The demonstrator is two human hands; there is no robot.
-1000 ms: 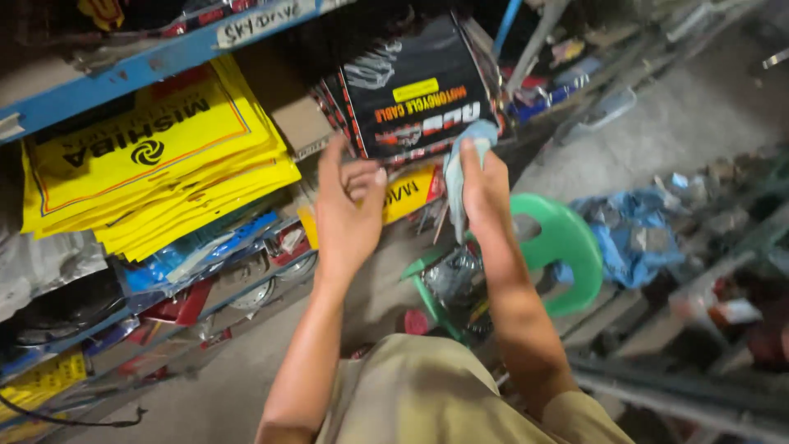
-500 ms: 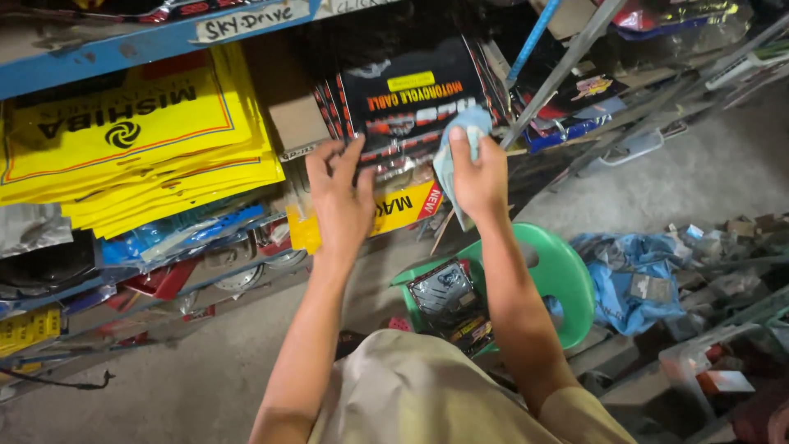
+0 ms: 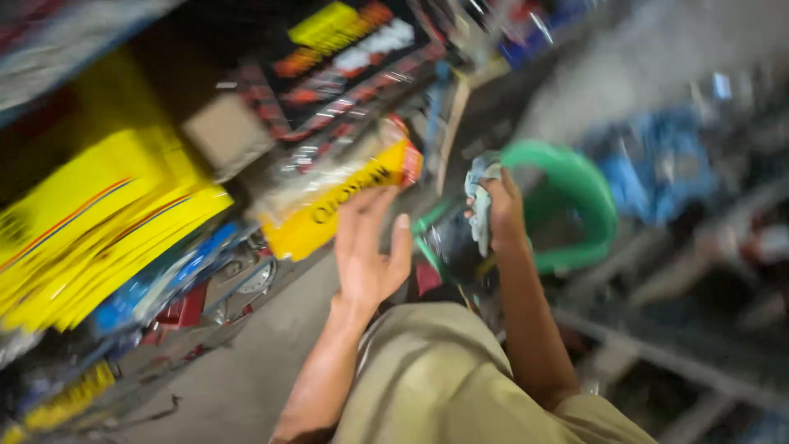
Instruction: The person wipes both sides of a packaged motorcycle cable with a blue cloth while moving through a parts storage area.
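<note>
amid heavy blur, right hand [image 3: 503, 215] clenches a cloth [image 3: 479, 197]; left hand [image 3: 367, 251] fingers released.

Both forearms reach forward and up from the bottom of the blurred view, bare to the elbow; the left hand [image 3: 367, 251] is open, palm turned toward the camera, fingers together and pointing up, thumb standing apart on its right side; the right hand [image 3: 500, 210] is curled closed, knuckles toward the camera, wrist straight above a forearm that slants up and left; the two hands are near each other but apart, the right slightly higher.
</note>
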